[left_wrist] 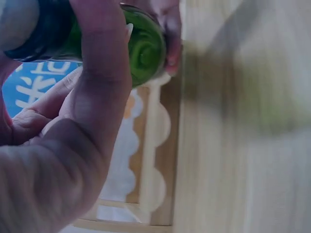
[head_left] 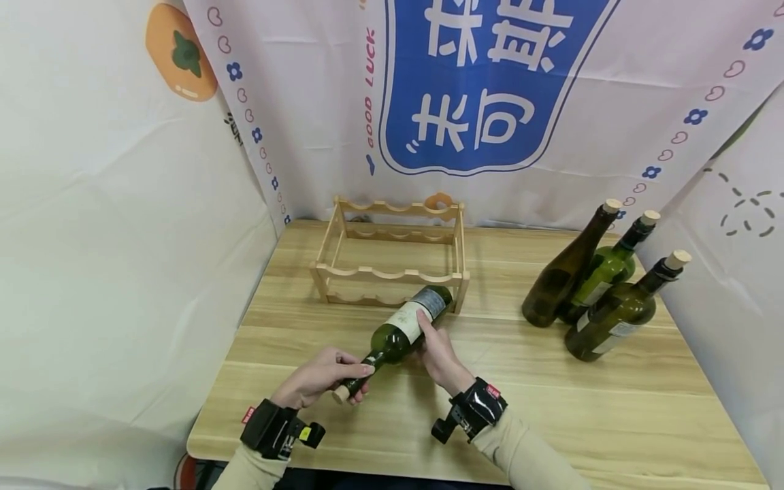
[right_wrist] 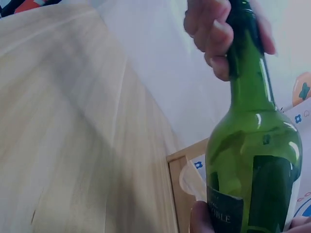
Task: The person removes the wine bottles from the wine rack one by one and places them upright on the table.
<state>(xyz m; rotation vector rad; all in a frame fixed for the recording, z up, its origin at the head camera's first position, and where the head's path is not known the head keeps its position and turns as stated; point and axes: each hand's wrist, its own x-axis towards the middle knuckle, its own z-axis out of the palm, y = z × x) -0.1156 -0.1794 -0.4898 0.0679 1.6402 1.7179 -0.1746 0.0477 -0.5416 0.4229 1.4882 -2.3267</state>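
Note:
A green wine bottle (head_left: 397, 340) with a pale label is held tilted above the table, its corked neck toward the person and its base near the front of the wooden wine rack (head_left: 392, 273). My left hand (head_left: 321, 376) grips the bottle's neck just below the cork. My right hand (head_left: 437, 352) holds the body at the label, with the thumb lying on top. In the right wrist view the bottle (right_wrist: 252, 141) shows its neck in the left hand's fingers (right_wrist: 218, 43). The left wrist view shows the rack (left_wrist: 154, 145) beyond the bottle.
Three corked bottles stand at the table's right: a dark brown one (head_left: 554, 279), a green one (head_left: 612, 269) behind, and an olive-green one (head_left: 612, 320) in front. A printed cloth (head_left: 324, 116) hangs behind the wooden table (head_left: 490, 422). White walls flank both sides.

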